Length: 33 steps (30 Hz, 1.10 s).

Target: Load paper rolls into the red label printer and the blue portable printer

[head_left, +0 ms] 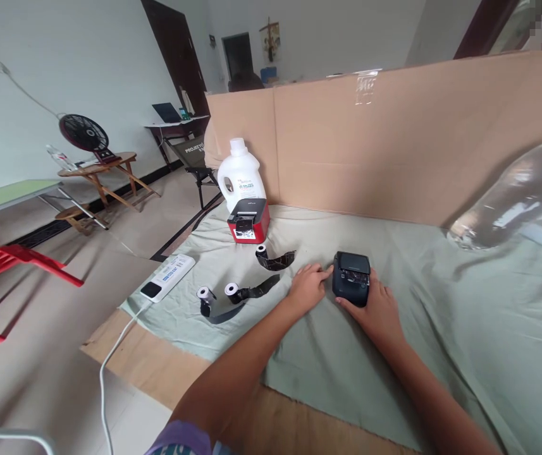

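A small black printer stands on the green cloth in front of me. My right hand is wrapped round its near right corner, thumb along the front edge. My left hand rests just left of it, the index finger stretched out to the printer's left side and the other fingers curled on the cloth. Left of my hands lie paper rolls with dark strips unrolled: one roll near the red and black printer, another roll and a third roll nearer me.
A white jug stands behind the red printer. A white power strip lies at the cloth's left edge. Cardboard walls off the back, and a clear plastic-wrapped bundle lies at the right. A fan sits on a wooden stool.
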{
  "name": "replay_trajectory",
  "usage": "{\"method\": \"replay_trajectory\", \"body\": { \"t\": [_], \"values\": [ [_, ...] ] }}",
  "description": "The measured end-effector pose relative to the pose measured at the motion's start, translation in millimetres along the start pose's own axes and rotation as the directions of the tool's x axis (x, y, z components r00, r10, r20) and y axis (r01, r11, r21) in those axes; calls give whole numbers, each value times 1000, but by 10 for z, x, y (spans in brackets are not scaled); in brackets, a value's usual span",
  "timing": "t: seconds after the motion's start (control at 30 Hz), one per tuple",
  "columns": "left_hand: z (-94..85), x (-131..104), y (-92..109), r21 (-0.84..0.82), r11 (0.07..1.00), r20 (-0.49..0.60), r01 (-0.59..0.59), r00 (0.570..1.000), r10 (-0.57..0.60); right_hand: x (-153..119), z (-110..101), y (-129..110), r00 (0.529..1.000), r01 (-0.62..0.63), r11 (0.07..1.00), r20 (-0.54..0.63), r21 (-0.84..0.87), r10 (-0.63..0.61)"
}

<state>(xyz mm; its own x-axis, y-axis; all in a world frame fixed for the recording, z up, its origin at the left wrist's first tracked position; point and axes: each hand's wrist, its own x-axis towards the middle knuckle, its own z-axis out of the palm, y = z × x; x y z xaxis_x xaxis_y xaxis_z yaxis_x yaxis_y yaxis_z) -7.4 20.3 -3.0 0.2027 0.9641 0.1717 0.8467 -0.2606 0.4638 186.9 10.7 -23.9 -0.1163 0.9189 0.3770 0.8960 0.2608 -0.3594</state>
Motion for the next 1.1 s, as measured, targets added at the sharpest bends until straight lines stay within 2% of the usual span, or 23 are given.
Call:
{"method": "replay_trajectory", "body": {
  "t": [0.1,0.2,0.3,0.4,0.57,0.63,0.7,0.8,0.87,1.0,1.03,1.1],
  "values": [
    [5,-6,25,-86,994,-8,67,998,-68,-8,20,2,999,-30,999,-28,34,31],
    [-3,-28,72,-146,985,-25,86,996,-91,-11,33,28,995,-40,989,-84,145,53],
    [-7,-49,101,-154,984,-34,93,994,-100,61,-4,51,996,-47,962,-59,270,65],
    [-2,-56,98,-161,982,-32,97,994,-104,276,-79,62,993,-108,935,-1,338,115],
    [-2,-54,86,-168,981,-14,96,995,-100,785,-172,121,986,-160,916,95,368,134],
    [-2,-55,86,-164,981,-8,101,995,-104,916,-196,164,976,-198,896,167,397,142],
    [1,-56,86,-161,982,-12,99,995,-103,986,-224,210,977,-179,895,178,409,114],
    [9,-60,81,-162,982,-23,91,995,-96,1046,-275,266,986,-107,924,159,367,51],
    [12,-62,79,-166,982,-22,93,995,-98,1102,-306,281,968,-111,950,250,291,37],
    [9,-65,80,-175,980,-27,92,995,-99,1256,-293,234,876,-105,990,480,97,46],
    [8,-64,81,-177,980,-31,91,995,-98,1287,-270,211,864,-79,995,501,60,38],
    [6,-61,81,-180,979,-36,94,994,-102,1326,-219,164,884,-10,1000,468,21,-1]
  ]
}}
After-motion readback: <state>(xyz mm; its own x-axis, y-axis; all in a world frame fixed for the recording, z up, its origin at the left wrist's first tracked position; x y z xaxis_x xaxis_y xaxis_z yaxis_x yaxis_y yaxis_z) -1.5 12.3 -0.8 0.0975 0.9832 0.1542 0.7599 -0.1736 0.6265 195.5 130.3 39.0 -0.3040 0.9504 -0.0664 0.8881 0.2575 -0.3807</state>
